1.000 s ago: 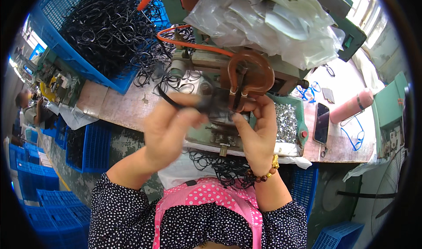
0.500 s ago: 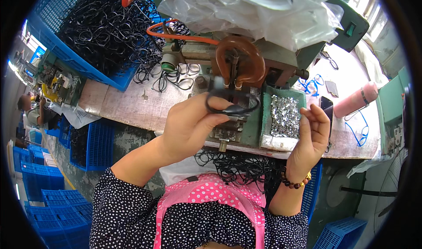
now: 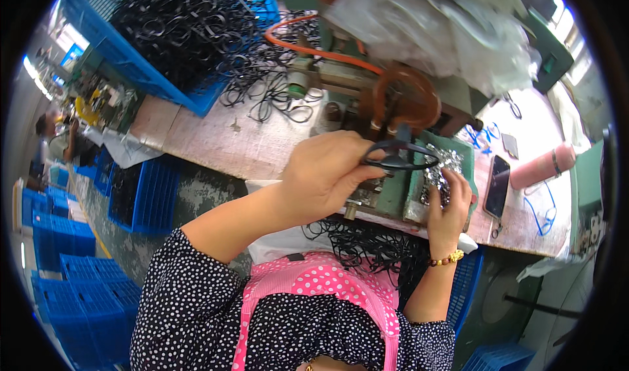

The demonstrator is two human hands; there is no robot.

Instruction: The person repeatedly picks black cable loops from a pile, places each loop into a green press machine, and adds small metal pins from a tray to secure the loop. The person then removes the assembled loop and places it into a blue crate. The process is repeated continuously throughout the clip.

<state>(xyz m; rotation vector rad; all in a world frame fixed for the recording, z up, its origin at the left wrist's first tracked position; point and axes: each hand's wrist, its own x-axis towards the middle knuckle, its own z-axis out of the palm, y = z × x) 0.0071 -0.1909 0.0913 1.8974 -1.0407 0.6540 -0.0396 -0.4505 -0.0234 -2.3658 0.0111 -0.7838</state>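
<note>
My left hand (image 3: 327,171) is closed on a thin black looped piece (image 3: 409,166), apparently plastic, pinched between thumb and fingers in front of the bench machine (image 3: 341,76). Its loop reaches right, over the edge of a green tray (image 3: 468,158). Small shiny metal pieces (image 3: 447,158) lie heaped in that tray. My right hand (image 3: 447,217) is at the tray's near side, fingers bent down to the metal pieces and thumb apart from them. Whether a metal piece is between the fingertips is too small to tell.
A blue crate (image 3: 108,50) piled with black loops stands at the far left. More black loops (image 3: 367,243) hang below the bench edge. Clear plastic bags (image 3: 439,30) cover the machine top. A phone (image 3: 497,186), a pink bottle (image 3: 542,166) and blue frames (image 3: 542,210) lie right.
My right hand has come down from beside the tray to the metal pieces. The left hand, still holding the black looped piece, appears further right. The whole view has shifted.
</note>
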